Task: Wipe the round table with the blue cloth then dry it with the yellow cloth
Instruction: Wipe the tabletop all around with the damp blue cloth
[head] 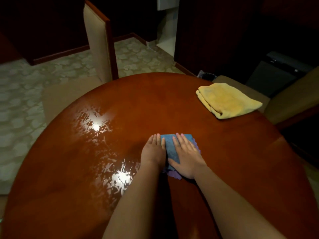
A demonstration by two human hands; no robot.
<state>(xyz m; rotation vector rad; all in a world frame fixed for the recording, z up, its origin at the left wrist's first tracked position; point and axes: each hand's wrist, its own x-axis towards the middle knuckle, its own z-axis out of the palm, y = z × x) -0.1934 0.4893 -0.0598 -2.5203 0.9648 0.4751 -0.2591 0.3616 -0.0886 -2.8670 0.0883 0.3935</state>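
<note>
Both the left hand [153, 149] and right hand [187, 157] press flat, fingers straight, on the blue cloth [172, 149] mid-counter [224, 161]; a wide sweep could knock the yellow cloth [227, 100] off the far edge

You are in a room that looks like a hotel room or a fancy dining room. You stand at a big, shiny round table [172, 104] made of red-brown wood. Chairs with soft tan padding [96, 42] sit around it. The floor has a pale patterned carpet [20, 94]. Dark wood walls [215, 31] stand behind, with red-brown trim at the bottom.
</note>
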